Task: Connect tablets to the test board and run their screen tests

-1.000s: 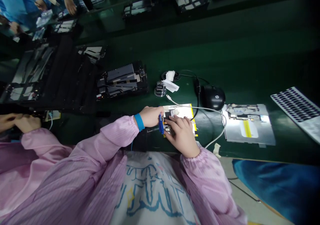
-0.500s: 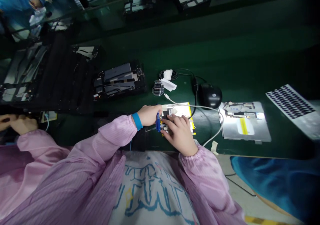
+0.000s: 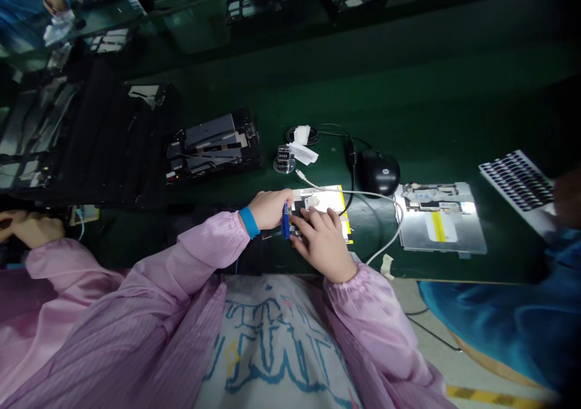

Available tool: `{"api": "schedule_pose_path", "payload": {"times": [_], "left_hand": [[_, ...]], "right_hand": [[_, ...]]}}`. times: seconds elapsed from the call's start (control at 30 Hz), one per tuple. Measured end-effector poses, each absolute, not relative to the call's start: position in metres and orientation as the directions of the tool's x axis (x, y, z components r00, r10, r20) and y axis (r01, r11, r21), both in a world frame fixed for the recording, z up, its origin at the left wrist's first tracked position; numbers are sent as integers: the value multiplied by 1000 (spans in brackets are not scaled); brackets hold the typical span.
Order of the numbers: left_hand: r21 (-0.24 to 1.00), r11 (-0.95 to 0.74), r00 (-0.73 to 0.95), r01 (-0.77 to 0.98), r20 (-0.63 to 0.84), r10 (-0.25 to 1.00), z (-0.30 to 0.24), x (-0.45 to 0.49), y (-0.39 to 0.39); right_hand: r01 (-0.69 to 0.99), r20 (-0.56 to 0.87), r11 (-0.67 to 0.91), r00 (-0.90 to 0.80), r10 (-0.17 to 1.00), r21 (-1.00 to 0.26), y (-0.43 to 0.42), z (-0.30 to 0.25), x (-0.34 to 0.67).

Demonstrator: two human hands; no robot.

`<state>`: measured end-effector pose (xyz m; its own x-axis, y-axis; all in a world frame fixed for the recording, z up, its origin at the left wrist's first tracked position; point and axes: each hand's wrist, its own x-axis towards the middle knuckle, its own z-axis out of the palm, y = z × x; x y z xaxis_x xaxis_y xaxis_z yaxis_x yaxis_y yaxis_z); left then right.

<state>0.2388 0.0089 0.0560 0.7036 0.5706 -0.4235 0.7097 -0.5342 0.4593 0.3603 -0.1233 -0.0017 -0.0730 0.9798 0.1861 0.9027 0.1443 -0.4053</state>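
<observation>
My left hand (image 3: 269, 208), with a blue band at its wrist, is closed at the left edge of a flat electronic panel (image 3: 336, 199). Its fingers grip a slim blue pen-like object (image 3: 285, 222), which points down along that edge; its exact kind is unclear. On the panel's face my right hand (image 3: 324, 239) rests with fingers stretched out, the fingertips touching its dark part. The panel is bright with yellow edges, partly covered by both hands. A pale cable (image 3: 354, 192) crosses its upper side.
A black mouse (image 3: 380, 172) and a small counter (image 3: 284, 156) lie beyond the panel. To the right are a silver panel (image 3: 463, 224) and a label sheet (image 3: 517, 179). Black trays of parts (image 3: 213, 146) stand left. A co-worker's hand (image 3: 39, 229) is at far left.
A co-worker's blue sleeve and hand have come in at the right edge, by the label sheet. The view has shifted slightly. My hands stay nearly in place on the panel.
</observation>
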Motion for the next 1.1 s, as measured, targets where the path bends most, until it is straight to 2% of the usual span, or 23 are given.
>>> {"api": "schedule_pose_path", "payload": {"times": [0.13,0.23,0.33,0.4,0.5,0.6,0.7,0.77,0.87,1.0,1.1], "left_hand": [[439,-549,703,711,-441,558,55,238,11],[424,-533,681,732,-464,567,61,238,12],[450,-549,700,704,-307,645,70,236,3],[488,-581,737,651,-226,637,75,236,-8],[495,-597,766,632,-283,576,77,237,-25],[510,-585,771,630,-322,549,75,237,-34],[566,-537,763,625,-296,575,75,232,-32],[558,-519,738,648,-288,611,77,226,-29],[516,-520,713,681,-304,632,76,216,-26],[458,-544,698,703,-298,651,70,213,-28],[435,-571,709,697,-296,640,67,215,-30]], "right_hand": [[906,182,146,-78,980,-397,-123,0,360],[876,219,156,-60,974,-456,-122,-3,365],[850,274,158,-17,962,-503,-121,-8,370],[847,287,156,-4,958,-509,-119,-9,372],[825,298,162,9,954,-541,-116,-6,373],[758,327,190,33,945,-625,-115,0,376],[705,348,180,101,932,-686,-118,2,379],[703,350,127,183,919,-700,-122,1,380],[729,336,76,217,917,-680,-129,-4,378],[801,331,128,93,939,-585,-135,-8,372],[837,325,130,59,944,-531,-136,-9,369]]}}
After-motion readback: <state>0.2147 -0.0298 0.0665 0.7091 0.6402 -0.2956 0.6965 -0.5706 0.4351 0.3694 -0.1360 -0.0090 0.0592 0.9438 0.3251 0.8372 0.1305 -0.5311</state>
